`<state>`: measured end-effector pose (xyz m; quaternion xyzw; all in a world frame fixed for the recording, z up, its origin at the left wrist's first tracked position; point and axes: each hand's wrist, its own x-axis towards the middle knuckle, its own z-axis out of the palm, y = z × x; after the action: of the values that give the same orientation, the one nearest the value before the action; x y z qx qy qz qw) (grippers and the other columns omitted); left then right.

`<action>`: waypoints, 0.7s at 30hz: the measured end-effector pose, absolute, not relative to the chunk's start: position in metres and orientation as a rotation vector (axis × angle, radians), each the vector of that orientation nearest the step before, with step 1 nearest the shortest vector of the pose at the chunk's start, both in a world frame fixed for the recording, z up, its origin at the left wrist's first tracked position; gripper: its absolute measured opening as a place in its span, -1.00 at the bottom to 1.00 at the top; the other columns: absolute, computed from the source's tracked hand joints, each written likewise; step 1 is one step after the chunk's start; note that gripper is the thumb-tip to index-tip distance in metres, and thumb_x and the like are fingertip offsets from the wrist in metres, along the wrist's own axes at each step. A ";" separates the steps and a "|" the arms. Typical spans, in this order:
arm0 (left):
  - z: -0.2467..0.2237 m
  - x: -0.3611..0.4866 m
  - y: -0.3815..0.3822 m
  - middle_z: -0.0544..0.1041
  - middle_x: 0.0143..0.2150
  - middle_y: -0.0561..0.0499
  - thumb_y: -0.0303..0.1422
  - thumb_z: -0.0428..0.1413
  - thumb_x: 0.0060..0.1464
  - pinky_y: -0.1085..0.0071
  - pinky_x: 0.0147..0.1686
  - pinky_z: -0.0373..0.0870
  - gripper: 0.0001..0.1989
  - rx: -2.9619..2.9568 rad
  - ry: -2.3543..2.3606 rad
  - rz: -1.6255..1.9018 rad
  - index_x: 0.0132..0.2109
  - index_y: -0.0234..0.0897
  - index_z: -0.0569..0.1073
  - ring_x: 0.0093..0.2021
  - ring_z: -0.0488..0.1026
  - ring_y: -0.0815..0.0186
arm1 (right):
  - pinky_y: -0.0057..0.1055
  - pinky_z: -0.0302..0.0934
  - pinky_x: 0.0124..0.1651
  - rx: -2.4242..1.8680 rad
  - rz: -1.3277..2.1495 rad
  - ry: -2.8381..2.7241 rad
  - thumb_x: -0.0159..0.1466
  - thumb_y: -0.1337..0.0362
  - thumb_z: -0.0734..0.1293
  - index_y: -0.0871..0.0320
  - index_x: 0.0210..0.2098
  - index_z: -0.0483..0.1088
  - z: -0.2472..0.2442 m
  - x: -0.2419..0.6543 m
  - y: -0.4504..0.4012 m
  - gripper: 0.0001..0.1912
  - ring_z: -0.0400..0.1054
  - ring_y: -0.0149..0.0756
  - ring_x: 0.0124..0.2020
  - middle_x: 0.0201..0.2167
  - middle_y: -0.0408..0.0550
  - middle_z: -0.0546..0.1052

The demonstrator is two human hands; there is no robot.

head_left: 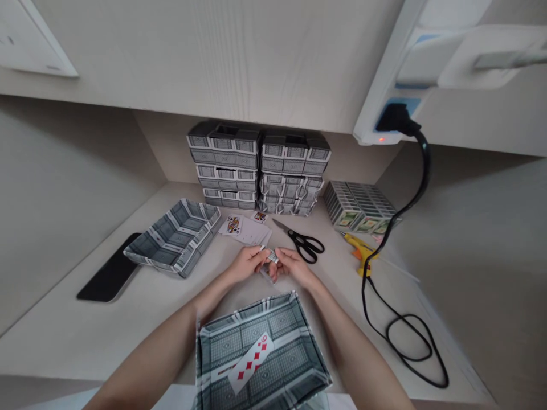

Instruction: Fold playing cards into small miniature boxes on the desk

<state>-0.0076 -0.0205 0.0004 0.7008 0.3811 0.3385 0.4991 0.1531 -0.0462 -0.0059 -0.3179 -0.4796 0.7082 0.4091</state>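
Observation:
My left hand [248, 263] and my right hand [296, 267] meet over the middle of the desk. Between their pinched fingertips is a playing card [272, 257], bent or folded, with part of its patterned back showing. Fingers hide most of it. Closer to my body, between my forearms, stands an open box made of playing cards [293, 327]. Inside it lies a narrow nine of diamonds card [256, 360]. Black-handled scissors [304, 244] rest just beyond my right hand. Several loose playing cards [252, 232] are spread past my left hand, some face up.
Another card box [171, 236] sits at left, near a black phone [109, 276]. Stacked card boxes [226, 151] stand at the back beside card decks [356, 208]. A yellow glue gun [363, 253] lies at right, its black cable [421, 359] looping up to a power strip [376, 122].

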 end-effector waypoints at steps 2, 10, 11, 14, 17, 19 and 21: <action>0.001 -0.007 -0.022 0.23 -0.74 0.13 -0.04 -0.16 0.09 0.52 -0.56 0.15 -0.50 1.717 0.913 0.825 -0.63 -0.32 0.22 -0.65 0.18 0.47 | -0.46 0.22 -0.59 -0.796 1.791 -1.187 0.16 -0.02 0.22 0.26 -0.39 0.35 -0.008 0.154 -0.045 -0.60 0.30 -0.41 -0.70 -0.65 -0.12 0.44; 0.003 -0.006 -0.024 0.21 -0.76 0.13 -0.04 -0.16 0.09 0.51 -0.54 0.18 -0.49 1.750 0.965 0.845 -0.64 -0.31 0.22 -0.65 0.18 0.46 | -0.47 0.24 -0.57 -0.762 1.876 -1.136 0.18 0.07 0.24 0.29 -0.34 0.38 -0.005 0.157 -0.045 -0.64 0.31 -0.43 -0.67 -0.63 -0.09 0.45; 0.003 -0.006 -0.023 0.21 -0.75 0.13 -0.05 -0.15 0.09 0.51 -0.55 0.17 -0.50 1.751 0.969 0.852 -0.63 -0.31 0.23 -0.65 0.18 0.46 | -0.48 0.24 -0.56 -0.754 1.883 -1.131 0.18 0.08 0.24 0.29 -0.35 0.38 -0.004 0.157 -0.046 -0.65 0.31 -0.43 -0.66 -0.61 -0.09 0.45; 0.001 -0.006 -0.021 0.24 -0.71 0.14 -0.07 -0.13 0.09 0.53 -0.59 0.14 -0.56 1.725 0.953 0.865 -0.57 -0.32 0.24 -0.65 0.19 0.48 | -0.48 0.26 -0.54 -0.722 1.873 -1.099 0.16 0.13 0.28 0.26 -0.34 0.36 -0.001 0.158 -0.046 -0.72 0.33 -0.44 -0.60 -0.52 -0.09 0.46; 0.000 -0.005 -0.020 0.28 -0.66 0.17 -0.11 -0.04 0.06 0.56 -0.63 0.13 -0.67 1.650 0.908 0.897 -0.46 -0.31 0.25 -0.66 0.20 0.50 | -0.46 0.28 -0.52 -0.714 1.832 -1.074 0.11 0.18 0.33 0.20 -0.26 0.33 -0.001 0.158 -0.046 -0.74 0.34 -0.43 -0.56 -0.46 -0.11 0.46; 0.000 -0.005 -0.019 0.32 -0.61 0.17 -0.15 0.02 0.02 0.56 -0.63 0.16 -0.73 1.585 0.877 0.939 -0.35 -0.30 0.26 -0.65 0.22 0.50 | -0.43 0.30 -0.50 -0.738 1.803 -1.074 0.09 0.19 0.35 0.19 -0.25 0.32 -0.002 0.158 -0.045 -0.72 0.35 -0.43 -0.55 -0.42 -0.10 0.47; 0.000 -0.005 -0.018 0.35 -0.56 0.16 -0.17 0.06 0.00 0.56 -0.62 0.18 -0.71 1.532 0.857 0.961 -0.25 -0.29 0.26 -0.63 0.25 0.49 | -0.41 0.31 -0.45 -0.769 1.777 -1.084 0.08 0.18 0.37 0.20 -0.29 0.34 -0.003 0.157 -0.045 -0.73 0.36 -0.43 -0.53 -0.40 -0.08 0.48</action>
<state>-0.0052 -0.0182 0.0003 0.6444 0.3605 0.4041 0.5398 0.1569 -0.0447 -0.0031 -0.3103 -0.4376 0.7171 0.4449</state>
